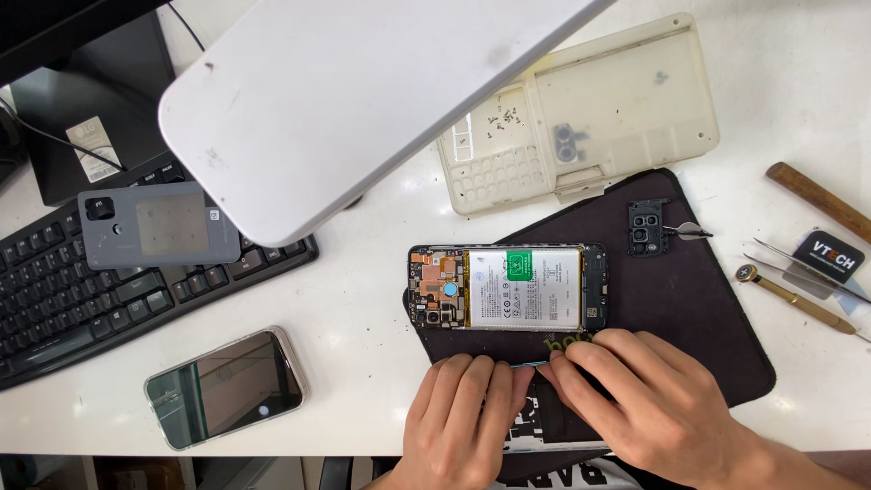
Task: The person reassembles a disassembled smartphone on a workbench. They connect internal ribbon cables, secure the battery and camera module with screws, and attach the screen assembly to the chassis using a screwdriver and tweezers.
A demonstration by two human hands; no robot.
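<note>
Two hands (467, 413) (640, 399), one opened phone (506, 287), two tweezers (807, 265)

1. A white battery label (524, 287) with a green square is seen inside the opened phone.
2. A dark, reflective phone screen (225, 387) lies lower left (unlit).
3. A black card (829, 258) sits far right.

White table (363, 299) carries keyboard (82, 290), phone (225, 387) (screen up), black mat (708, 308).

We cannot see what the left hand (458, 417) and right hand (640, 399) pinch; fingers cover it. The lamp (363, 100) hides part of the keyboard (82, 299). The monitor (63, 27) is cut off.
</note>
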